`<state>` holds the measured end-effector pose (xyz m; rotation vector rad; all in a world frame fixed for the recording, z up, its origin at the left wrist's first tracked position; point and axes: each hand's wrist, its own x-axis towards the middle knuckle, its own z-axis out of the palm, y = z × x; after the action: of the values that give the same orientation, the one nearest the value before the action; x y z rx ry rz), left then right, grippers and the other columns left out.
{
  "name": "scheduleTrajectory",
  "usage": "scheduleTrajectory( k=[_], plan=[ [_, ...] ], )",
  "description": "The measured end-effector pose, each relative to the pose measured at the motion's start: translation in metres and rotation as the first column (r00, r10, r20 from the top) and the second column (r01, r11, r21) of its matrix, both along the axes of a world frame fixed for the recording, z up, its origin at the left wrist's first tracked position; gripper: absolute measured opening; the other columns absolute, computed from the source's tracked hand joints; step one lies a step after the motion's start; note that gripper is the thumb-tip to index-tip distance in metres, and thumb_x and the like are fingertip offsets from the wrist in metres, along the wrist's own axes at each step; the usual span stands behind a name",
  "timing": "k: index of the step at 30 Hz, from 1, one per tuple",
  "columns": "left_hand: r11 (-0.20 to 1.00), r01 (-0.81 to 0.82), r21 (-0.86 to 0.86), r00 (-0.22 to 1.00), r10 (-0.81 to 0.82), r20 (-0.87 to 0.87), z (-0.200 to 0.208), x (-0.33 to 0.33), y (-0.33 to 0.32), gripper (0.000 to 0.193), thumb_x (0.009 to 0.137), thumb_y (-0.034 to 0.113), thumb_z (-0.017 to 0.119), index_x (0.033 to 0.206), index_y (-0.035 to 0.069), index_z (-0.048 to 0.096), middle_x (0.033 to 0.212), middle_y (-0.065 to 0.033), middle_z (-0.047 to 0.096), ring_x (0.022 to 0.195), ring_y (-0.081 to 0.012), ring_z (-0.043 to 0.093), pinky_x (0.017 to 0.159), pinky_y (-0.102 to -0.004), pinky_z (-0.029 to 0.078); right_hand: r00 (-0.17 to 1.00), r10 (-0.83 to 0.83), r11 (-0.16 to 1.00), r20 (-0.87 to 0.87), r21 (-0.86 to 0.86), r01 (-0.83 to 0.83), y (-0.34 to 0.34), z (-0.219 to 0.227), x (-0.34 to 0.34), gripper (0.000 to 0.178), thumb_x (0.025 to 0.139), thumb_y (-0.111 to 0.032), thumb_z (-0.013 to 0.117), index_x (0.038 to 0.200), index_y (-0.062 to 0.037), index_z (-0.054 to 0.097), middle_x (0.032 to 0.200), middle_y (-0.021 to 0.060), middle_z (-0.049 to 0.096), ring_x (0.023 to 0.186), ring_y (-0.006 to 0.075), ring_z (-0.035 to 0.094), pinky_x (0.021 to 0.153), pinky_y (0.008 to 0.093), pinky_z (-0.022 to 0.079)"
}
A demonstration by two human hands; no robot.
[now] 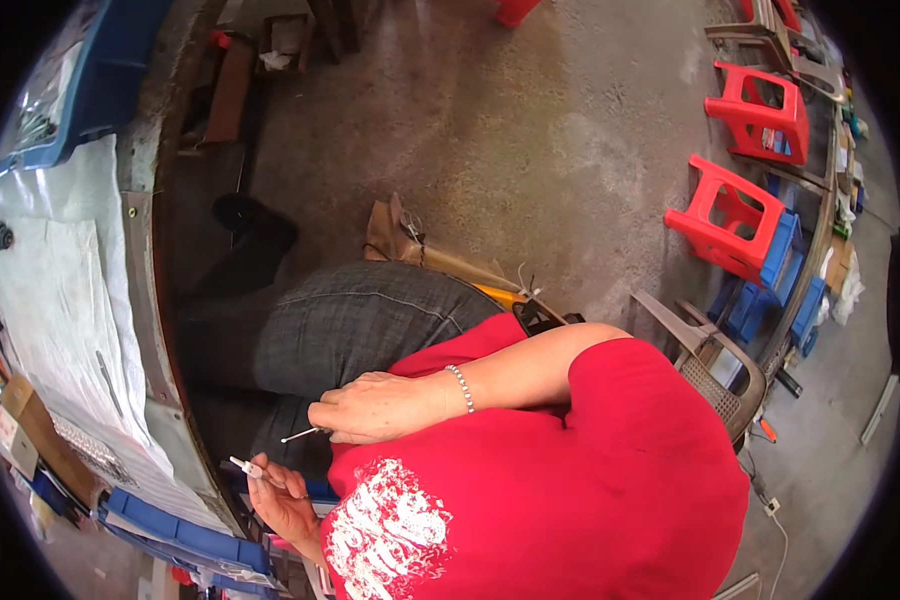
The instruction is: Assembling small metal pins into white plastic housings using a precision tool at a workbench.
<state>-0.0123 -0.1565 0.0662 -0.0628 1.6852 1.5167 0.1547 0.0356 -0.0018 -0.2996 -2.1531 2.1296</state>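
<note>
We pinch small white piece, perhaps plastic, in left hand; right hand grips thin stick over jeans. Bench edge blocks way just beyond; blue tray on top, red stool well apart.

Left of the fingers, a worktop carries a white cloth; a blue bin sits farther up-left of them; well right of the fingers stand red stools and a chair.
</note>
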Motion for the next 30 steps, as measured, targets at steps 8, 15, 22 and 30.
scheduleTrajectory(
  k=[8, 15, 22, 30],
  plan=[
    [0.990, 0.110, 0.092, 0.988, -0.119, 0.097, -0.007, -0.003, -0.001, 0.036, 0.097, 0.027, 0.054, 0.116, -0.003, 0.056, 0.073, -0.0047, 0.055, 0.044, -0.0059, 0.039, 0.041, -0.0201, 0.029, 0.991, 0.112, 0.991, 0.068, -0.077, -0.107, 0.011, 0.000, -0.006, 0.025, 0.090, -0.023, 0.056, 0.097, -0.0025, 0.045, 0.089, 0.0170, 0.059, 0.084, 0.0371, 0.062, 0.067, 0.0463, 0.050],
    [0.992, -0.030, 0.122, 0.993, 0.015, 0.117, -0.025, -0.003, -0.011, 0.031, 0.099, 0.025, 0.050, 0.111, -0.003, 0.057, 0.063, -0.0045, 0.050, 0.040, -0.0064, 0.036, 0.038, -0.0196, 0.028, 0.966, 0.211, 0.962, 0.148, 0.146, -0.233, 0.018, 0.009, -0.037, 0.029, 0.085, -0.016, 0.060, 0.102, 0.0015, 0.043, 0.087, 0.0221, 0.062, 0.074, 0.0396, 0.065, 0.062, 0.0469, 0.052],
    [0.956, -0.255, 0.147, 0.966, 0.244, 0.091, -0.046, 0.005, -0.058, 0.034, 0.101, 0.028, 0.044, 0.111, -0.003, 0.056, 0.061, -0.0017, 0.047, 0.040, -0.0058, 0.036, 0.039, -0.0200, 0.028, 0.903, 0.420, 0.806, 0.086, 0.422, -0.415, 0.001, 0.016, -0.090, 0.022, 0.079, -0.007, 0.058, 0.096, -0.0003, 0.044, 0.079, 0.0184, 0.058, 0.063, 0.0366, 0.064, 0.052, 0.0439, 0.050],
    [0.963, -0.269, 0.014, 0.957, 0.266, 0.120, -0.056, 0.010, -0.054, 0.031, 0.100, 0.023, 0.045, 0.110, -0.003, 0.057, 0.074, -0.0086, 0.061, 0.045, -0.0089, 0.048, 0.043, -0.0191, 0.036, 0.852, 0.505, 0.761, 0.140, 0.395, -0.515, -0.008, 0.040, -0.116, 0.033, 0.078, 0.000, 0.065, 0.108, -0.0017, 0.053, 0.097, 0.0164, 0.059, 0.087, 0.0334, 0.063, 0.069, 0.0395, 0.052]
  ],
)
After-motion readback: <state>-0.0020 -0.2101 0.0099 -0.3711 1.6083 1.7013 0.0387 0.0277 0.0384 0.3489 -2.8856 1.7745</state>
